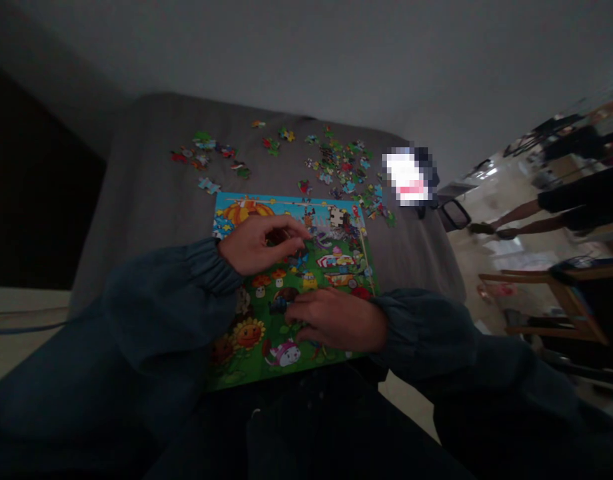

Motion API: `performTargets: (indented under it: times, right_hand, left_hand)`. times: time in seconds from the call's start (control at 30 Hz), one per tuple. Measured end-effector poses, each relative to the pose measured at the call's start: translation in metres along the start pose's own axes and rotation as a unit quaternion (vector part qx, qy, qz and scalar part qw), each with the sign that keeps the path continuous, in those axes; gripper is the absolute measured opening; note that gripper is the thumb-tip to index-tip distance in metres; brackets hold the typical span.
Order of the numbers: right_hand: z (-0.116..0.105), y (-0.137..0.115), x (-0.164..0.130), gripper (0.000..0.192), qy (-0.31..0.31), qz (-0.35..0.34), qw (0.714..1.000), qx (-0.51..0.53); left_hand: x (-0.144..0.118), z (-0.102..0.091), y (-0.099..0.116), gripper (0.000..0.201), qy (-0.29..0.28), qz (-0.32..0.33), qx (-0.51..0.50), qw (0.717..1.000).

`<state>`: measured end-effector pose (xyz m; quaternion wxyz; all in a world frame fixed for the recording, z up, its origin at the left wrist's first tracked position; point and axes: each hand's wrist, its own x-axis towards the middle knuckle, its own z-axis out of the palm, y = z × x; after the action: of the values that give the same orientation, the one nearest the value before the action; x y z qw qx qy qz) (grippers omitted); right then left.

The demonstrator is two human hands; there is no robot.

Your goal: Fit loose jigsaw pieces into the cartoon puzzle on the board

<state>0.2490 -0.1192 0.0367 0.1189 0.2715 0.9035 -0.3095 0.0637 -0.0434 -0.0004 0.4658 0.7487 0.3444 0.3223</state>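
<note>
A colourful jigsaw puzzle board [221, 383] with cartoon plants, sunflowers and a pumpkin lies in front of me, near the table's front edge. My left hand [266, 243] is over its upper left part, with the thumb and fingertips brought together. Whatever they may pinch is too small and dark to make out. Lower down, my right hand [339, 320] rests over the middle right of the board. Its fingers are bent, with a gap between thumb and fingers, and I see nothing held there. A pale loose puzzle piece [336, 217] lies on the board's upper right.
Several loose puzzle pieces [344, 160] are heaped behind the board, and a smaller group [201, 159] lies to the left. The grey cloth-covered table [136, 200] meets a wall. A blurred-out bright object [409, 177] stands at the right edge. Another person's arms [529, 213] show further right.
</note>
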Motion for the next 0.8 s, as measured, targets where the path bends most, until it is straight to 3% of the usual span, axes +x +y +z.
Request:
performTargets:
  times: [0.67, 0.8]
  right_hand:
    - [0.006, 0.0, 0.006, 0.019, -0.002, 0.002, 0.999, 0.048]
    - [-0.002, 0.01, 0.0, 0.025, 0.038, 0.002, 0.994, 0.107]
  left_hand:
    - [0.0, 0.001, 0.001, 0.027, -0.006, -0.007, 0.024, 1.0]
    - [0.0, 0.0, -0.001, 0.026, -0.01, -0.002, 0.015, 1.0]
